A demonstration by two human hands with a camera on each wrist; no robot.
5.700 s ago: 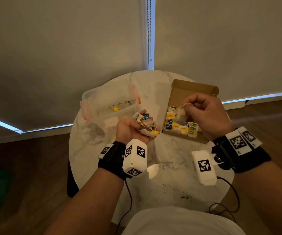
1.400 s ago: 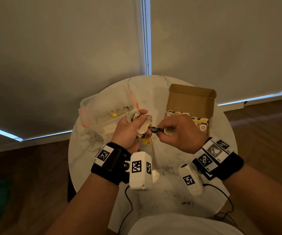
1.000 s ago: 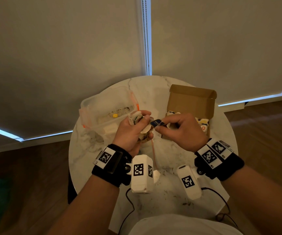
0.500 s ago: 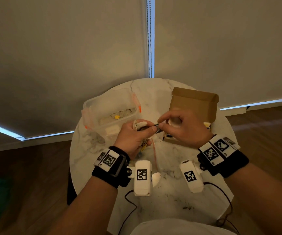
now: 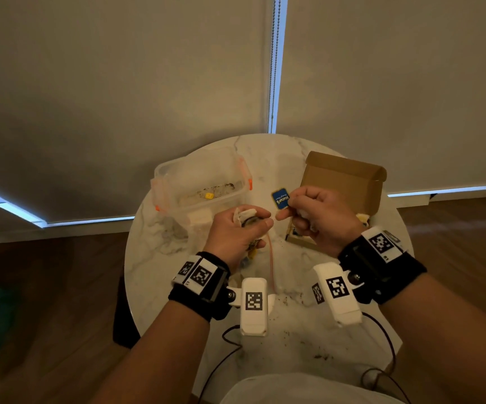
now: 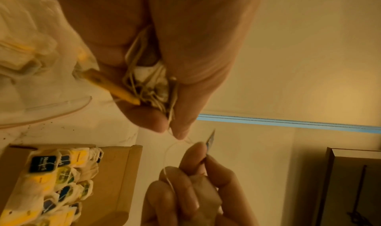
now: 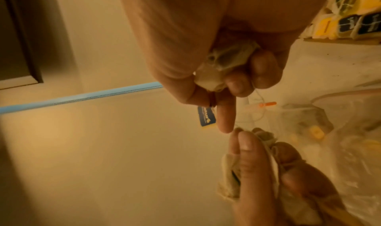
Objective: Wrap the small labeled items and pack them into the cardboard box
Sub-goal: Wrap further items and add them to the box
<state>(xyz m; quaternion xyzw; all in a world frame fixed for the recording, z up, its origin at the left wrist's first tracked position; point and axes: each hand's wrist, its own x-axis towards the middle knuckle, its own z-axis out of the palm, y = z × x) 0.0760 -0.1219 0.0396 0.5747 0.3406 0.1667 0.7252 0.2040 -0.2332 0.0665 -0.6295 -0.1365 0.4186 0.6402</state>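
My left hand [image 5: 260,225] grips a bundle of tea bags [image 6: 148,81] with tangled strings and a yellow tag. My right hand [image 5: 287,208] pinches a blue label tag [image 5: 280,198] between thumb and forefinger, and its other fingers curl around a tea bag [image 7: 228,58] in the palm. A thin string [image 6: 168,149] runs from the right hand to the left fingertips. The two hands almost touch above the table. The open cardboard box [image 5: 343,182] sits behind the right hand. Rows of wrapped tea bags [image 6: 53,180] with blue and yellow tags lie in it.
A clear plastic container [image 5: 201,182] with orange clips stands at the back left of the round marble table [image 5: 294,330], with a yellow tag and crumbs inside. Crumbs lie scattered on the table near me. Cables hang off its front edge.
My right hand has lifted the blue tag up and away from the left hand's bundle, and the tag's face now shows. The left hand keeps hold of its bundle.
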